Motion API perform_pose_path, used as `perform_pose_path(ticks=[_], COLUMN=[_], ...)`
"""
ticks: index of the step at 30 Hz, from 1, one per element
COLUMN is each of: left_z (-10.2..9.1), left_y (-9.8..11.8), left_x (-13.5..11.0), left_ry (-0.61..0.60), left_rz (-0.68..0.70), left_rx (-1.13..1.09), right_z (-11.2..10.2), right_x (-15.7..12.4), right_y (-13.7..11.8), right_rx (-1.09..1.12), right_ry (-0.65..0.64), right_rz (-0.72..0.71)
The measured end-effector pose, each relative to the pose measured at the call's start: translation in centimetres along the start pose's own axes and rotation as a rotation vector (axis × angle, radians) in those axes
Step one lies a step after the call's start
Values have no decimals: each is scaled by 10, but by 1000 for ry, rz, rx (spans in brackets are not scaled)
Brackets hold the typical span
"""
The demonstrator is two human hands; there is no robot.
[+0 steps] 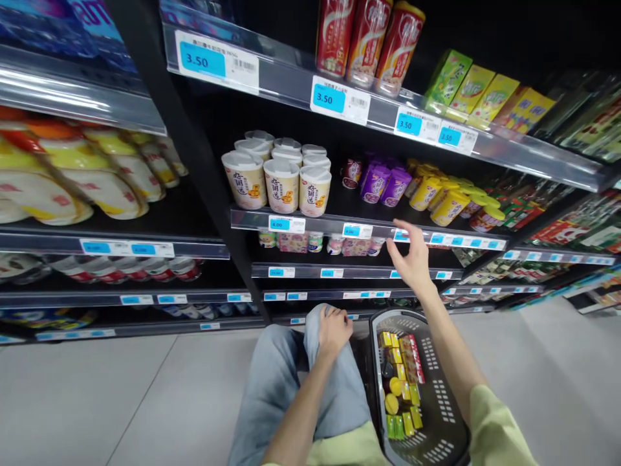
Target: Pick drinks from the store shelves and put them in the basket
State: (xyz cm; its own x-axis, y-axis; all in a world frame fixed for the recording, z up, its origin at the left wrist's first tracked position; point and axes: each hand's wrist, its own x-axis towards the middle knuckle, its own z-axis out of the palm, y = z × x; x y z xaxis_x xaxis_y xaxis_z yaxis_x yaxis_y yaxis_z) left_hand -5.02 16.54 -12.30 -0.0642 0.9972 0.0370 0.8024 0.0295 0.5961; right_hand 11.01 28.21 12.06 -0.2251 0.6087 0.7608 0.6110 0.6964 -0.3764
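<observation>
- Reaching, head view: R hand (412, 260) empty, thumb & fingers apart, in front of shelf edge (381, 230), below purple cylindrical cans (375, 184)
- L hand (334, 330) on denim knee (313, 330), prob for balance; can't tell if clenched
- Slotted plastic basket (434, 424) w/ small boxes (411, 359), prob kept close for reach
- Smooth cups (282, 188), labels out

Price labels (366, 295) on the front edges of the lower shelves (366, 273) are too small to read. Two red cans (334, 35) at the front edge of the upper shelf (286, 81) run past the picture's top. Goods (589, 116) at its right end blur. The left hand (334, 331) hides its palm against the knee (313, 327). In the basket (444, 395), a black item (387, 369) near the left edge is unidentifiable.
</observation>
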Motion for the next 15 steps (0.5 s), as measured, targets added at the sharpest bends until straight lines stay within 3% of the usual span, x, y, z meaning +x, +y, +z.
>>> perform_pose_path(ticks=[4,8,12,15], left_z=[2,4,5,2], left_y=[-4,-8,-15,-17], left_x=[0,-1,-1,1], left_ry=[33,53,85,87], left_rz=[18,15,0,-6], left_rx=[-36,-41,-55,-59], right_z=[35,80,113,114], right_x=[78,140,160,158], right_y=[3,25,45,39], right_rx=[-163,-348,-369,-338], right_ry=[67,-21,-35,-20], right_rz=[-14,36,61,69])
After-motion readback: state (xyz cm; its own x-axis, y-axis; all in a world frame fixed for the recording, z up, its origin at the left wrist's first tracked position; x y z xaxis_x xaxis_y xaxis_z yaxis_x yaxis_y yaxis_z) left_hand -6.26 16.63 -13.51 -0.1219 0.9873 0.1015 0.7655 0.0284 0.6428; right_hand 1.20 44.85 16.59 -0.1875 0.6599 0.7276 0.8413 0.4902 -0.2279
